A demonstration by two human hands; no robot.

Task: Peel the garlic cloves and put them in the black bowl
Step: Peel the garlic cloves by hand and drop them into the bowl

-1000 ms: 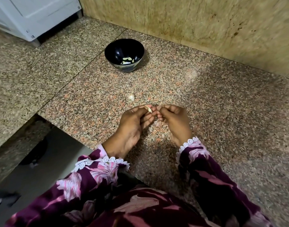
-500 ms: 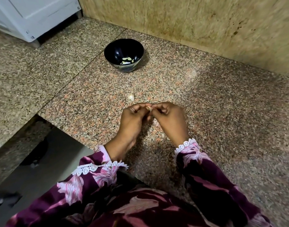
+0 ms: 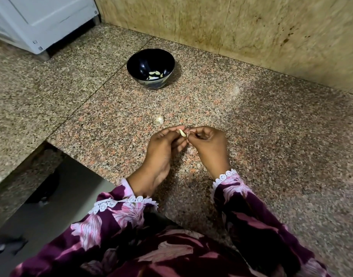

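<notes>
A pale garlic clove (image 3: 182, 132) is pinched between the fingertips of my left hand (image 3: 163, 148), low over the granite counter. My right hand (image 3: 208, 144) meets it from the right, its curled fingers pinching at the clove's tip, where a bit of skin shows. One unpeeled clove (image 3: 159, 118) lies on the counter just beyond my hands. The black bowl (image 3: 150, 56) stands farther back on the counter, with a few peeled cloves (image 3: 154, 74) in its bottom. Some loose skin scraps (image 3: 191, 149) lie under my hands.
The granite counter (image 3: 261, 126) ends at a stained tiled wall (image 3: 251, 33) behind the bowl. A white appliance (image 3: 41, 21) stands at the back left. At the left the counter drops off to a lower level (image 3: 51, 196).
My hands stayed together over the same spot. The right hand's fingers shifted on the clove, and the clove now shows more between the fingertips.
</notes>
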